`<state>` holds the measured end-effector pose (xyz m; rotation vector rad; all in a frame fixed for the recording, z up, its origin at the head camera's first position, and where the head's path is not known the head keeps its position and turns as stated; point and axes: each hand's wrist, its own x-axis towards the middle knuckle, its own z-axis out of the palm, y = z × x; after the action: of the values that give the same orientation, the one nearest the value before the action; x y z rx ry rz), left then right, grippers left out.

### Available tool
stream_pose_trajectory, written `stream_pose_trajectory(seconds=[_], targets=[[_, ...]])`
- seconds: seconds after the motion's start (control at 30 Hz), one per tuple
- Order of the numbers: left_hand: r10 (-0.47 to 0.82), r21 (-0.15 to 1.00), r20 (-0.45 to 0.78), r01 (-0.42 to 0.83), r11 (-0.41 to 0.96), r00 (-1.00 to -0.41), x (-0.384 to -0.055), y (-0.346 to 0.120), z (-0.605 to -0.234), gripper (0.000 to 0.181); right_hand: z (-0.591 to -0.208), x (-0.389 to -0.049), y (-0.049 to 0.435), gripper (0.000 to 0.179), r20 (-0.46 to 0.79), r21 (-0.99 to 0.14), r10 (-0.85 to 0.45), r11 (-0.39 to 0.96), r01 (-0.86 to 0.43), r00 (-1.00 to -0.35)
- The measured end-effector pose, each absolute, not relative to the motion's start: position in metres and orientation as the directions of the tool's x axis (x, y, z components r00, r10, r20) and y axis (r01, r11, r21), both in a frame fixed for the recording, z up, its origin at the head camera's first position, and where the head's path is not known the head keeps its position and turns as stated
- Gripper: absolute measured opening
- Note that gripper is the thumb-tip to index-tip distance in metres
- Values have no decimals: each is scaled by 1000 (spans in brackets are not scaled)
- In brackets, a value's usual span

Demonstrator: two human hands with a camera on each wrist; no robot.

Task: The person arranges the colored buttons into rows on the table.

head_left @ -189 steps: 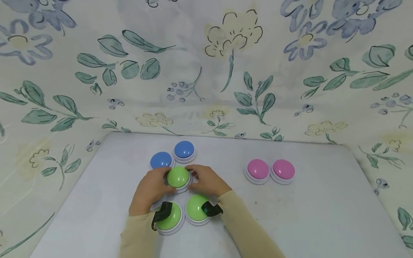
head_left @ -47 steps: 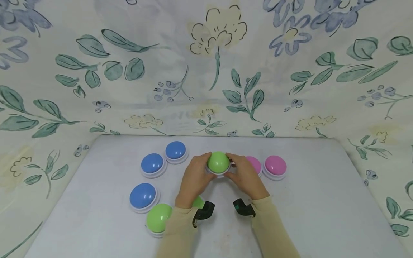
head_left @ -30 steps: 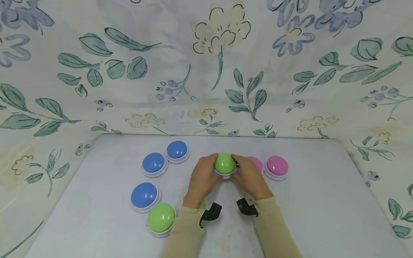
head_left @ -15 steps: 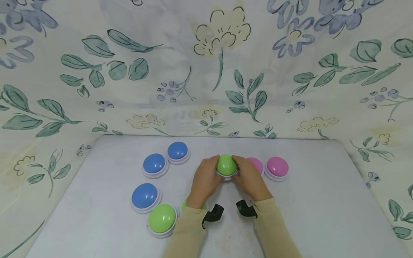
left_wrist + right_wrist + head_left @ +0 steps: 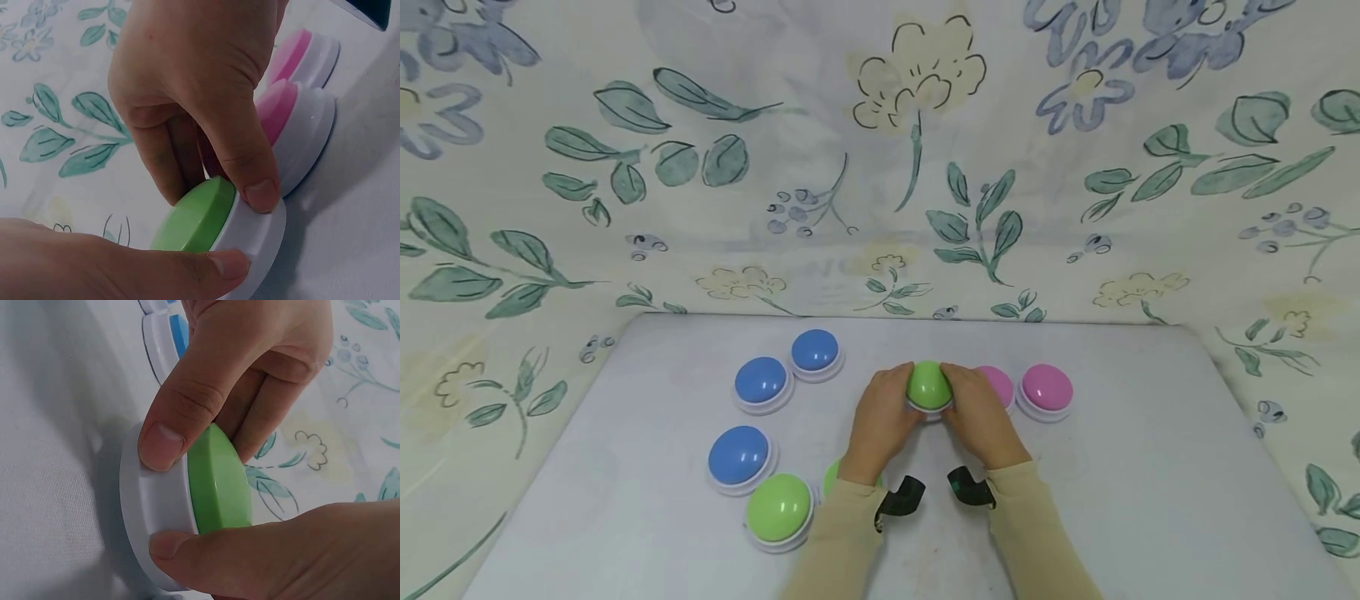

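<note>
A green dome push button (image 5: 929, 385) on a white round base is between my two hands, left of the pink buttons in the head view. My left hand (image 5: 882, 417) grips its left side and my right hand (image 5: 985, 419) its right. In the left wrist view both thumbs press the white base (image 5: 250, 228) of the green button. The right wrist view shows the same grip, the green dome (image 5: 220, 481) facing away from the table. The fingers behind the button are partly hidden.
One pink button (image 5: 997, 385) is partly hidden behind my right hand, another pink button (image 5: 1047, 387) beside it. Three blue buttons (image 5: 761, 380) stand at left. A green button (image 5: 779, 508) lies near the front; another (image 5: 832, 479) is mostly covered by my left sleeve.
Over several seconds both hands have carried the green button rightward from beside the blue ones to near the pink ones. In the last second it has shifted only slightly right.
</note>
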<state>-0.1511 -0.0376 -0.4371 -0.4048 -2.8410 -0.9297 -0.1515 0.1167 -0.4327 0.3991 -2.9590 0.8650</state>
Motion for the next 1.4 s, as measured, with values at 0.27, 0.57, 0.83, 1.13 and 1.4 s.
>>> stream_pose_trajectory(seconds=[0.27,0.57,0.83,1.13,1.4], targets=[[216,541,214,299,786,-953,-151,-37,-440,66,-438,-153,116,60,101,-470,-269,836,-285,-958],[223,544,192,293,786,-956,-153,-34,-441,64,-438,-152,115,57,118,-433,-276,850,-300,-954],[228,525,175,287,801,-958,-151,-34,-440,61,-439,-152,116,56,129,-417,-291,852,-318,-948],[236,515,144,277,811,-961,-151,-33,-440,64,-439,-152,115,57,113,-423,-289,852,-309,-951],[243,562,112,263,784,-963,-150,-40,-438,61,-439,-152,116,60,136,-459,-288,830,-318,-948]])
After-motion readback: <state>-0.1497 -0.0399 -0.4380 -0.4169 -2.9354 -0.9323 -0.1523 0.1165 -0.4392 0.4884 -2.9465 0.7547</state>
